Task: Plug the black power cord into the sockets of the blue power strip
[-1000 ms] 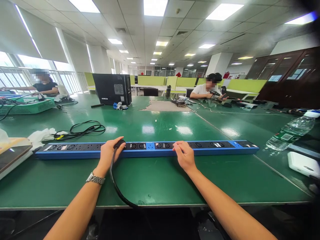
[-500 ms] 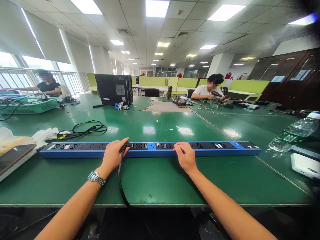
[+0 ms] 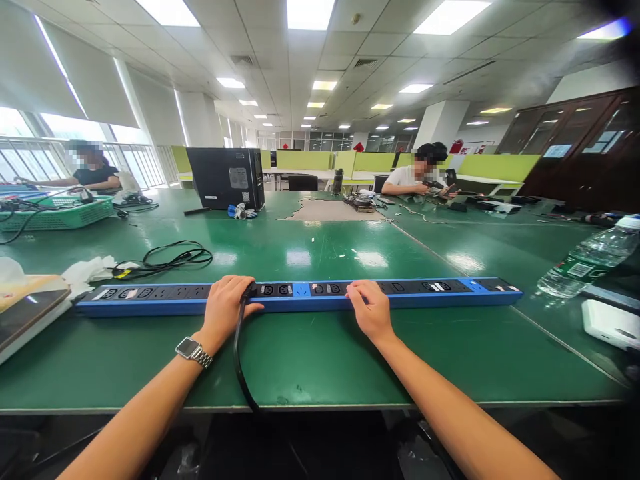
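A long blue power strip [image 3: 300, 305] with black and blue sockets lies across the green table. My left hand [image 3: 227, 308] wraps round a black plug [image 3: 249, 291] at the strip, left of its middle blue socket; the thumb points to the right along the front edge. From that plug a thick black cable [image 3: 239, 363] hangs down over the table's front edge. My right hand [image 3: 371, 310] rests on the strip right of the middle, its fingers curled; whether something small is between them is hidden.
Behind the strip at the left lies a coiled black cable [image 3: 175, 257]. A black computer case [image 3: 225, 179] stands farther back. A water bottle [image 3: 587, 260] and a white device [image 3: 611, 323] are at the right. Two people sit at the far side.
My left thumb has come off the plug's side and sticks out lower, in front of the strip; the left wrist has turned slightly. My right hand has hardly moved.
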### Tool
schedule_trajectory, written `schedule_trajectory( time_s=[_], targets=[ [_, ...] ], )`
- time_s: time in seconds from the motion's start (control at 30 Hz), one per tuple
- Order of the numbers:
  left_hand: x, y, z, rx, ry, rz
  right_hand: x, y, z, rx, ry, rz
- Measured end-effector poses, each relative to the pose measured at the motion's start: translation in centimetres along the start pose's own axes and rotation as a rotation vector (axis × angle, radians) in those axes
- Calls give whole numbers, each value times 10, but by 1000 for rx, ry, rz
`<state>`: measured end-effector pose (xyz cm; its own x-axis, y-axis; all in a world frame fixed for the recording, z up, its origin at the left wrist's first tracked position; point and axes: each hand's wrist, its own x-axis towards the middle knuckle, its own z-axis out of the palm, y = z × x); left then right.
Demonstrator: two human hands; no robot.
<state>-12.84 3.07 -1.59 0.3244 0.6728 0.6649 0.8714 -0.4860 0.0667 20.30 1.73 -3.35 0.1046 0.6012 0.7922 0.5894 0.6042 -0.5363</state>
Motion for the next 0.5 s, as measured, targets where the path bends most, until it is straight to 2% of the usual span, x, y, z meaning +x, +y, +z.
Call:
schedule_trajectory(
  time_s=[0.3, 0.5],
  targets=[
    [-1, 2, -2, 38, -21, -8, 1, -1, 0, -6, -2, 4],
    [-2, 4, -1, 10, 31, -2, 1, -2, -1, -2, 3, 4]
  ],
)
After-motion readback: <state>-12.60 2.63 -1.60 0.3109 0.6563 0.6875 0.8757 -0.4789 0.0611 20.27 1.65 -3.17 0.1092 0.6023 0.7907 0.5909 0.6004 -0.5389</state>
